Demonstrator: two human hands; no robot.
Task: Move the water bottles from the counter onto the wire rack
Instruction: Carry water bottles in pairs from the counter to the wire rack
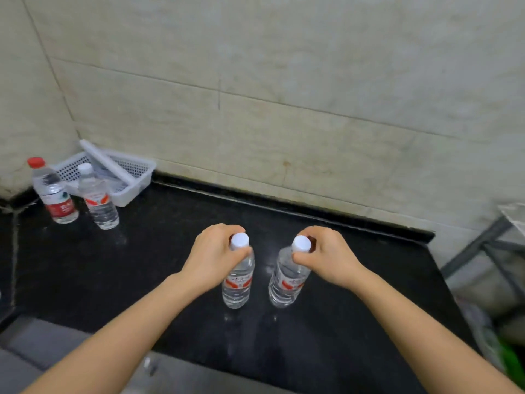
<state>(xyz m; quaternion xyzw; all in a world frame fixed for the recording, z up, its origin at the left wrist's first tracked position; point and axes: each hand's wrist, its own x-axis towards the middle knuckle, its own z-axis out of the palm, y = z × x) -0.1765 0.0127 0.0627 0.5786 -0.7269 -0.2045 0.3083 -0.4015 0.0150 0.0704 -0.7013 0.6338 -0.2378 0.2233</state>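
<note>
Gripping necks: left hand (pixel 213 257) on left bottle (pixel 238 282), right hand (pixel 326 255) on right bottle (pixel 287 282); both upright, caps up.

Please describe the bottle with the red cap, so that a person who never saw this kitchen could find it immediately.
Look at the far left corner of the black counter, where a white plastic basket sits against the tiled wall. Two bottles stand in front of the basket; the red-capped bottle is the left one. Its neighbour, the white-capped bottle, has a white cap, as do the two bottles held in the hands.
</note>
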